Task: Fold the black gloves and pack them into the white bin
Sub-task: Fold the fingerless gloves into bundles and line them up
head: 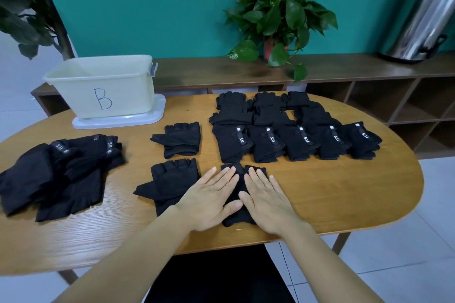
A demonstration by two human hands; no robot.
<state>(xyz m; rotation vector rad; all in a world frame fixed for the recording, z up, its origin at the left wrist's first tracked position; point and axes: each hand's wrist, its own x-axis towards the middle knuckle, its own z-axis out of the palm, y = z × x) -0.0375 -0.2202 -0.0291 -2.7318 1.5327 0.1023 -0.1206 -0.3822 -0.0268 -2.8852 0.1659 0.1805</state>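
Your left hand [213, 198] and right hand [267, 200] lie flat, fingers straight, pressing one black glove [237, 216] between them. Two spread gloves [170, 184] sit just left of your left hand; five folded ones [295, 141] line up beyond your fingertips. The white bin [103, 86] stands far left on the oval wooden table [344, 192], near its back edge.

A black fabric fingerless glove [240, 181] lies flat near the front edge of the table, two more [182, 139] [170, 184] spread open to its left, and a loose heap [61, 174] at far left. Folded black gloves [293, 125] sit in rows behind. The white plastic bin marked "B" [103, 86] stands upright at the back left.
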